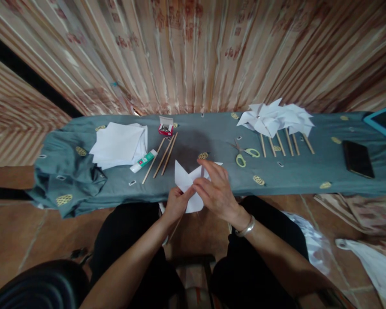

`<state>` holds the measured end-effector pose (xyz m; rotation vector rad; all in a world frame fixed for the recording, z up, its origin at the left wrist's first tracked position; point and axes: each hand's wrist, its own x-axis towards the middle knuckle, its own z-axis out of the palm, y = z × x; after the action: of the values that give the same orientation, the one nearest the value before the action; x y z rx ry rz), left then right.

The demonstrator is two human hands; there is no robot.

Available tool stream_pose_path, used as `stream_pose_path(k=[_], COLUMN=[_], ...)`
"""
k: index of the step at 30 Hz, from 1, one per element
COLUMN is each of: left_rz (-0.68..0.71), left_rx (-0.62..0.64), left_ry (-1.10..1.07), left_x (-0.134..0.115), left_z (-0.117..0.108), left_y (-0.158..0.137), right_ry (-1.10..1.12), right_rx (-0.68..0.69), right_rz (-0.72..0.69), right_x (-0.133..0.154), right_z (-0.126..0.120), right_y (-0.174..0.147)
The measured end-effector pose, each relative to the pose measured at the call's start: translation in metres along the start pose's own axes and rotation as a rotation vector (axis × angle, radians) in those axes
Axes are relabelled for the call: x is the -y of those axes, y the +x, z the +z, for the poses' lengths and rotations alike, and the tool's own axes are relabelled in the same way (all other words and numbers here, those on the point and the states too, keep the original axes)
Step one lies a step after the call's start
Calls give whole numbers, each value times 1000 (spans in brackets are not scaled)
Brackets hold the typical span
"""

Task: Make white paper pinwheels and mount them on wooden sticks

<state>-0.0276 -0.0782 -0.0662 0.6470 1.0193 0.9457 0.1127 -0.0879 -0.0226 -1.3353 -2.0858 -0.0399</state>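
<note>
Over the near edge of the table, a white paper pinwheel (194, 204) is held between my two hands, its blades partly folded. My left hand (176, 204) grips it from the left with the thumb on the paper. A thin wooden stick (176, 227) shows below that hand; whether it joins the paper is hidden. My right hand (218, 193) pinches near the pinwheel's centre, its index finger bent above. Beyond the hands lie several wooden sticks (163, 159), a glue tube (143, 161) and a small red box of metal pins (166, 128).
A stack of white paper (117, 143) lies at left. Green-handled scissors (244, 152) lie right of centre, before several finished pinwheels (266, 120). A dark phone (358, 159) and a blue-framed device (384, 122) sit at right. A curtain (193, 56) hangs behind the cloth-covered table (296, 176).
</note>
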Motion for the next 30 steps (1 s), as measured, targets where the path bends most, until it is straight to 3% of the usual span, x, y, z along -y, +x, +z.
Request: stream_pose_path(k=[13,30], left_rz=[-65,-84], left_rx=[-180,-265], left_ry=[-127,-169], left_x=[5,4], left_z=[6,16], left_y=[-12,-14], right_ry=[197,391], right_rx=[177,231], right_rz=[174,336], right_x=[-8,-18], right_z=[17,30], right_y=[-1,-1])
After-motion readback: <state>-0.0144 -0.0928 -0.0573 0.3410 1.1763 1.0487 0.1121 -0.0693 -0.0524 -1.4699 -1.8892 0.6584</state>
